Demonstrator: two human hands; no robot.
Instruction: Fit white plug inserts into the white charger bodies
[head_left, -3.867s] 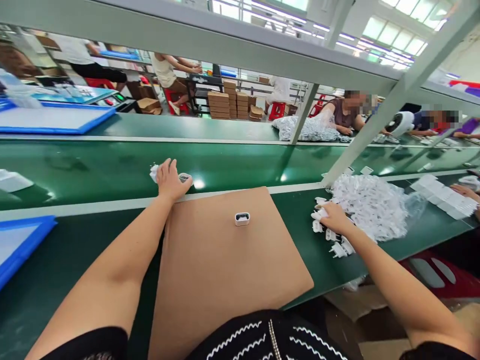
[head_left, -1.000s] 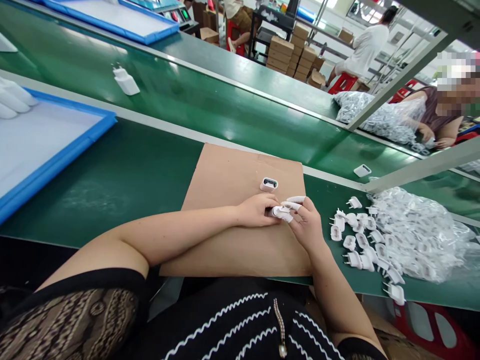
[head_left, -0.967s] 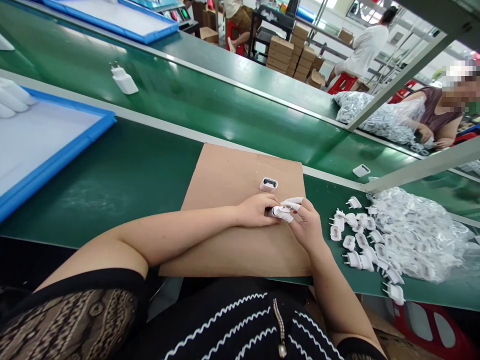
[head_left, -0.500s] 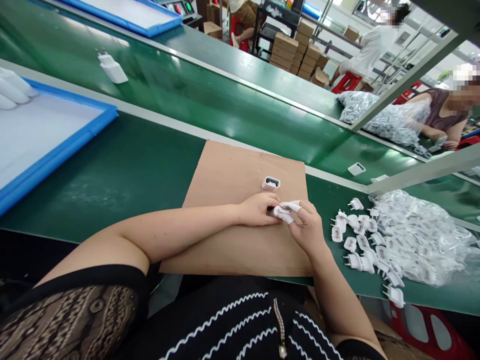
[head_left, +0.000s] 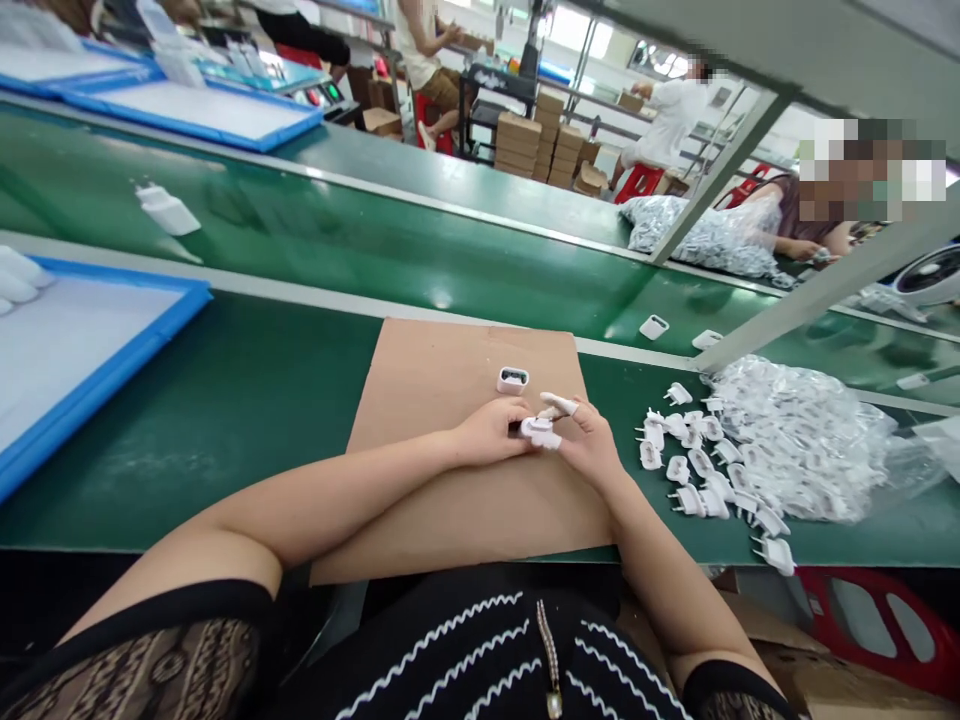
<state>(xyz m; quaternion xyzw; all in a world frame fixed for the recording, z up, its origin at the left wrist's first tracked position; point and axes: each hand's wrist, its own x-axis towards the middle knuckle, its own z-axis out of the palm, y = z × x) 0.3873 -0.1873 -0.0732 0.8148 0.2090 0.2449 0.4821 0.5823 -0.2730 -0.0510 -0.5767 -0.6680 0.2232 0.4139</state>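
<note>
Over the brown cardboard sheet (head_left: pixel 450 500), my left hand (head_left: pixel 491 432) is closed around a white charger (head_left: pixel 535 427) with its end facing right. My right hand (head_left: pixel 589 440) wears white covers on its thumb and index finger. Those two fingertips grip the charger's right end from above and below; the exact contact is partly hidden. Just beyond my hands, an open-ended white charger housing (head_left: pixel 513 380) stands on the cardboard, dark parts showing inside. Several white two-pin plug caps (head_left: pixel 701 462) lie loose to the right of my right hand.
A clear plastic bag (head_left: pixel 802 440) full of white plug parts lies at the right. Left is a blue-rimmed tray (head_left: pixel 127 385). White chargers (head_left: pixel 169 210) sit on the green belt (head_left: pixel 360 245) ahead. A slanted metal post (head_left: pixel 825 275) rises at right; people work beyond.
My view has tilted up and turned slightly right. Both hands stay together at the charger, with the right index finger lifted a little. Another white charger shows on the belt at right.
</note>
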